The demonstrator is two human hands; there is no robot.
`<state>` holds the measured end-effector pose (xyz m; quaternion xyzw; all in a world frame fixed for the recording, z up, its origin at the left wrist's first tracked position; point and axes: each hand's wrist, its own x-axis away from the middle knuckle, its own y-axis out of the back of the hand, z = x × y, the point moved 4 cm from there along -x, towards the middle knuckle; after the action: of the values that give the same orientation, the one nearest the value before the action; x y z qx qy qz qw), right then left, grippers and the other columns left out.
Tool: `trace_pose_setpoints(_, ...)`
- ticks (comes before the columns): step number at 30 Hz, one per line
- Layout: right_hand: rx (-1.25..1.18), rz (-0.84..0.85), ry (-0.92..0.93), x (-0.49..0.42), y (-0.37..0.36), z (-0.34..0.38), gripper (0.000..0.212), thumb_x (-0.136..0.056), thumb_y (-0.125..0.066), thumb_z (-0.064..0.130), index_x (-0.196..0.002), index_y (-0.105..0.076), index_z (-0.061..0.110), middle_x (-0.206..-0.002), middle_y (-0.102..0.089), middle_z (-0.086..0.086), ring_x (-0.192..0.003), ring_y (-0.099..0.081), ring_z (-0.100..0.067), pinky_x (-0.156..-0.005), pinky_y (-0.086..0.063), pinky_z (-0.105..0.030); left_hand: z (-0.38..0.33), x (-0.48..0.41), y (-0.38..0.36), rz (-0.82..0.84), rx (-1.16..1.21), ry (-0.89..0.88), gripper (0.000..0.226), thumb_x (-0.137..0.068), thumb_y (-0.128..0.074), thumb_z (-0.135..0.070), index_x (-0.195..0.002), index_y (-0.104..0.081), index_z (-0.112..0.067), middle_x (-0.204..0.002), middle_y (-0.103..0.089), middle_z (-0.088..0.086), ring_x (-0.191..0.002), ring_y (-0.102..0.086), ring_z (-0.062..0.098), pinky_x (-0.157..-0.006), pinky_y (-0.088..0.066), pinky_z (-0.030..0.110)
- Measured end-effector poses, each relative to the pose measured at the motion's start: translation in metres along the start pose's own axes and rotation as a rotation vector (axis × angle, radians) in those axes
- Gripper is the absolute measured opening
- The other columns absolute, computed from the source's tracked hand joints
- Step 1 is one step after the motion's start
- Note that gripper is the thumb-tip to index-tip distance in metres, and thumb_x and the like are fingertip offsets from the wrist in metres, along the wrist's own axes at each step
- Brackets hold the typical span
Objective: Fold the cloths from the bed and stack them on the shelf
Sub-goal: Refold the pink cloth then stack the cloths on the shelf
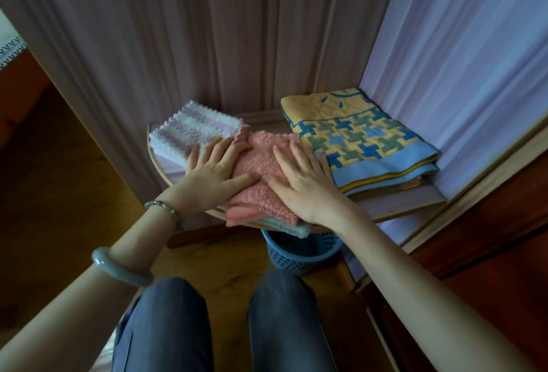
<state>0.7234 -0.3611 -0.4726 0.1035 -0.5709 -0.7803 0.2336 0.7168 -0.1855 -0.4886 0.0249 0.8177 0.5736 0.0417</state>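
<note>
Left hand (218,168) flat, fingers spread, pressing pink cloth (261,164) | right hand (299,182) flat on same cloth | shelf (400,207) holds white cloth (189,131) left, quilt (364,137) right

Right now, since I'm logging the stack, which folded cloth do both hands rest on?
The pink cloth, between the white cloth and the blue-and-yellow quilt.

Around pink cloth (261,161): white cloth (189,131) blocks 10 o'clock, quilt (364,140) blocks 2, back panel (237,45) 12; open approach from 6, above basket (296,253)
</note>
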Motion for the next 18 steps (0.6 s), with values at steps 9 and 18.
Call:
trace_pose_setpoints(9, -0.009, -0.003, 0.044, -0.003, 0.001, -0.002, 0.066, -0.097, -0.022, 0.057, -0.152, 0.003, 0.030, -0.160, 0.016, -0.001, -0.145, 0.020, -0.018, -0.117, 0.014, -0.045, -0.002, 0.005, 0.001, -0.019, -0.013, -0.002, 0.091, -0.064, -0.008, -0.088, -0.143, -0.018, -0.044, -0.155, -0.016, -0.004, -0.145, -0.003, 0.018, -0.116, 0.000, 0.052)
trace_pose_setpoints(18, -0.177, -0.178, 0.115, 0.001, 0.012, 0.001, 0.063, -0.095, -0.041, 0.052, -0.149, -0.026, 0.025, -0.161, -0.004, 0.001, -0.147, 0.005, -0.013, -0.120, 0.003, -0.043, -0.008, 0.007, 0.023, 0.067, 0.038, 0.014, 0.086, -0.060, -0.023, -0.085, -0.137, -0.028, -0.047, -0.150, -0.024, -0.011, -0.140, -0.015, 0.016, -0.116, -0.003, 0.042)
